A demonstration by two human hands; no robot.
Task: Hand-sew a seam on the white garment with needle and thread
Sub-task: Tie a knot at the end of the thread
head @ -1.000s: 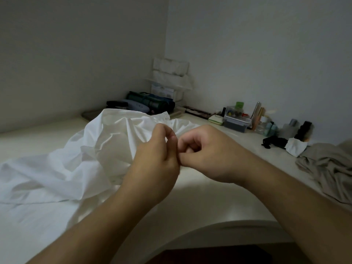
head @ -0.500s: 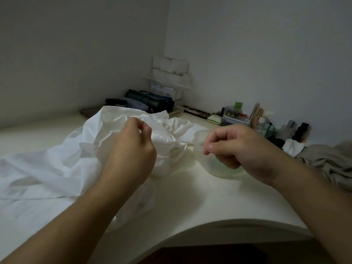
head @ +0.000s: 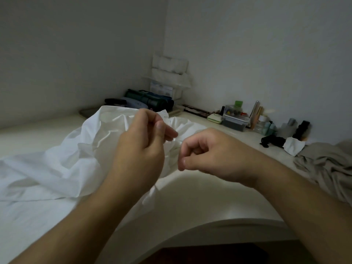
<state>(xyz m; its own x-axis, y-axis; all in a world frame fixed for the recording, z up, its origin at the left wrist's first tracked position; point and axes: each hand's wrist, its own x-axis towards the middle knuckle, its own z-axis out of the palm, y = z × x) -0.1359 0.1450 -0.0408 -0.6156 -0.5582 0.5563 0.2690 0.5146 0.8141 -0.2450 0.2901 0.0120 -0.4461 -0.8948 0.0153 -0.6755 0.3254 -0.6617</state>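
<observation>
The white garment (head: 62, 159) lies crumpled over the left half of the cream table (head: 200, 202). My left hand (head: 142, 147) is raised in front of it with curled fingers, and its fingertips pinch a fold of the cloth. My right hand (head: 211, 155) hovers just to the right, a small gap away. Its fingers are curled in, with thumb and forefinger pressed together as on something thin. Needle and thread are too fine to make out in this dim light.
A grey-beige cloth (head: 327, 168) lies at the right edge. Along the back wall stand a clear box of small items (head: 236, 119), bottles (head: 266, 124), a black item with white tissue (head: 293, 145), dark rolled bags (head: 150, 100) and stacked white packs (head: 169, 73). The table's curved front edge (head: 209, 227) is near me.
My right hand, which had pulled out to the right, has come back close to the left hand. My left hand has risen slightly with the fold.
</observation>
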